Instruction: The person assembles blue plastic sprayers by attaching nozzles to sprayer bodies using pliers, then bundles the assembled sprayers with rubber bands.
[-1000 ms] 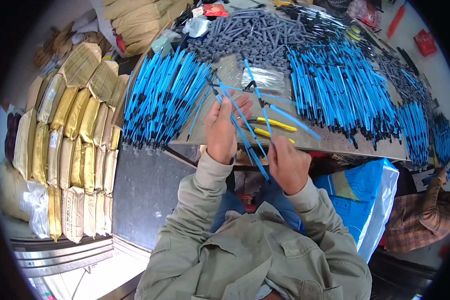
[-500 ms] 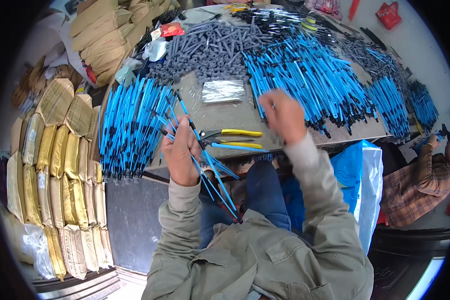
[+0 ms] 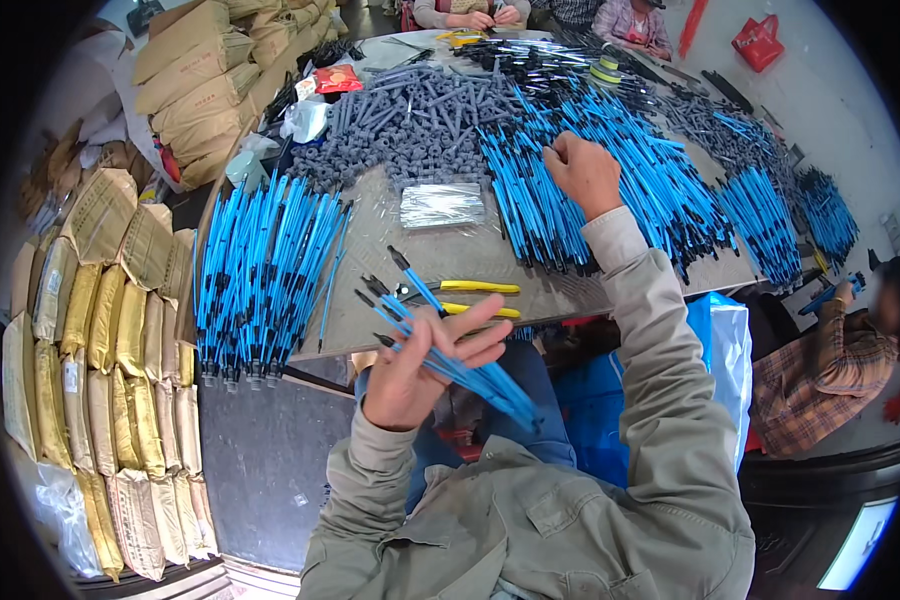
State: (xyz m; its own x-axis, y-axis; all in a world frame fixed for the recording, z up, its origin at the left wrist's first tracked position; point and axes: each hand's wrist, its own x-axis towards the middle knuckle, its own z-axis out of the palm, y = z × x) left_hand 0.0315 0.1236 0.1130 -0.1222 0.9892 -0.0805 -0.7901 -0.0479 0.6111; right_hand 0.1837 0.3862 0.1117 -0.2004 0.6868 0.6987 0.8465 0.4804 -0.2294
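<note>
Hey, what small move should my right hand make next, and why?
Perhaps pinch and lift one piece from the large pile of blue sticks with your right hand: it is curled over that pile, its grip hidden from view, while your left hand holds a small bunch of similar sticks.

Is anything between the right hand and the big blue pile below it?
Nothing visible: the right hand is directly over the blue rods; whether its fingertips touch them, I cannot tell.

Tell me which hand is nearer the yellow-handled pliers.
Left. The left hand is just below the pliers in the picture, its fingers overlapping them; the right hand is farther off, up at the large pile of blue rods.
</note>
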